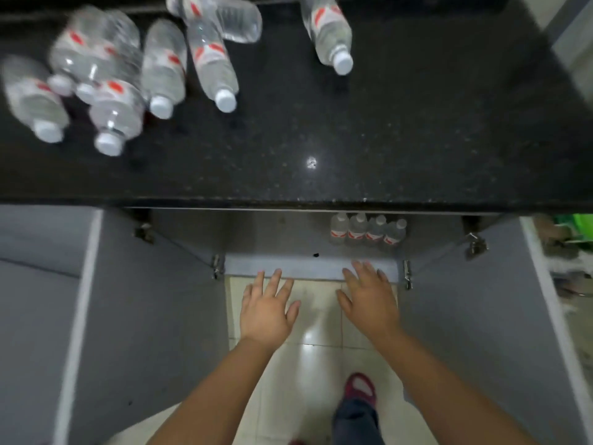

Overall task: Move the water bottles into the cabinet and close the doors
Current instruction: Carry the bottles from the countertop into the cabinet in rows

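Both hands, left [268, 311] and right [369, 301], hang spread and empty at lower centre. The bottles [211, 59] on the worktop [321, 139] look full, smooth and rollable. Best held around the waist.

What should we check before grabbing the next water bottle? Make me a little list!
1. Both hands free: ok. The left hand and right hand are open and hold nothing.
2. Cabinet doors open: ok. The left door and right door both stand wide.
3. Room on the shelf: ok. Four bottles in the cabinet stand at the right; the shelf to their left is bare.
4. Bottles left to move: not ok. Several bottles on the counter and a lone bottle remain.
5. Caps on tight: cannot tell.
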`<state>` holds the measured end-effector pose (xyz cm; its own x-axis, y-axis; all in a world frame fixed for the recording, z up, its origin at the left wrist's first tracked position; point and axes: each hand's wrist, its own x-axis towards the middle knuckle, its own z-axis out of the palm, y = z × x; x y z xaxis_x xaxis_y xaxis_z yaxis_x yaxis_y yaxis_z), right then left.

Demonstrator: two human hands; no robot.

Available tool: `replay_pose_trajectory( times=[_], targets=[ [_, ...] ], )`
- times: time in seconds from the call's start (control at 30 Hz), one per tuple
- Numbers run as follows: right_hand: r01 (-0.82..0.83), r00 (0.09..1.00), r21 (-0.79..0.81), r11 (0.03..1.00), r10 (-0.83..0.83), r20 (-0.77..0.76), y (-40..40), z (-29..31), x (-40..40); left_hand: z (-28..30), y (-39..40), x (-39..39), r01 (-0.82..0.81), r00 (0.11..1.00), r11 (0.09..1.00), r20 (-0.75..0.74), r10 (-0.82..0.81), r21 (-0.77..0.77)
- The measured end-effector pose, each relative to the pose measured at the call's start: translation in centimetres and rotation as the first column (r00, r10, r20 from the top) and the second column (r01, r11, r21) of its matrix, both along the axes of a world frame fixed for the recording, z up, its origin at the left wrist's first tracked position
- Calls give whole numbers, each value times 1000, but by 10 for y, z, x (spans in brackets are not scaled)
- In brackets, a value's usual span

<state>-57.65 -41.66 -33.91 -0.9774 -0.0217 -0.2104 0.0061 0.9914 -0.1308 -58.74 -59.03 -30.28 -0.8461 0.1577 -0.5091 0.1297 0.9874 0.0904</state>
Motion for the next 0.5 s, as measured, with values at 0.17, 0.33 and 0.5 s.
replay_pose_trajectory(
  times=[0.17,0.33,0.5],
  targets=[
    [35,993,-25,999,-38,-110,-29,70,20,73,-30,23,-19,994,999,-110,23,32],
    [23,960,-44,999,-34,-279,-44,133,7,133,-62,23,-23,958,998,-283,41,66],
    [41,898,-62,997,-64,-435,-34,184,-34,172,-78,-14,-47,902,993,-421,90,111]
  ],
)
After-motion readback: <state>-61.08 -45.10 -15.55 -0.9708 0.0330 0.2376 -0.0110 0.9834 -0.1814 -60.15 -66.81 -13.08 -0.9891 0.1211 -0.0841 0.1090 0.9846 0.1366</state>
